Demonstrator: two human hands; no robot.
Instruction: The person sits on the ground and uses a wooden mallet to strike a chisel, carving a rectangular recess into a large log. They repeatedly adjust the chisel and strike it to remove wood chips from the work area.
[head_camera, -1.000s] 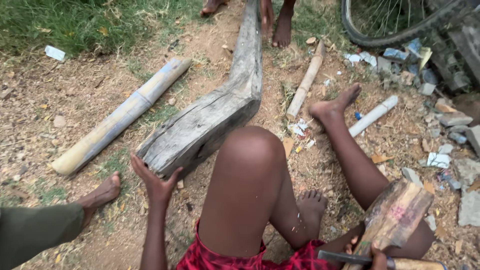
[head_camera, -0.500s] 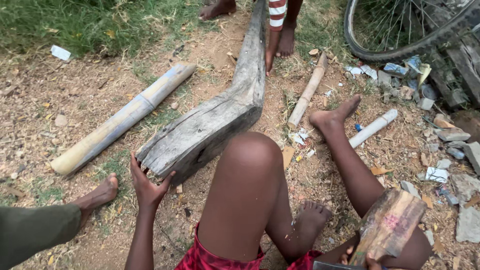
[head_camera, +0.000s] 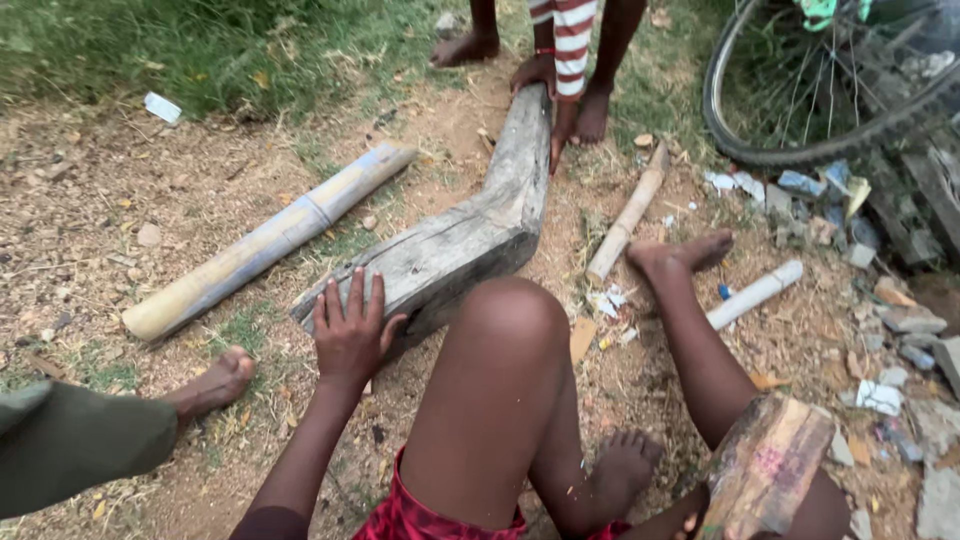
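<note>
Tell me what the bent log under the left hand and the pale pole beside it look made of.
Bent log: weathered grey wood, rough and unfinished, with cracked grain; the left hand lies flat on it. Pale pole: probably dry bamboo, smooth and yellowish, with a node ring.

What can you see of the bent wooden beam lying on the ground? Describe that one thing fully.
The beam is a long, grey, weathered piece of wood, cracked along its grain, with a clear bend partway along. It lies flat on bare dirt, its blunt near end by the person's raised knee. The left hand rests flat, fingers spread, on that near end. At the far end, another person's hand touches it, bare feet beside.
</note>
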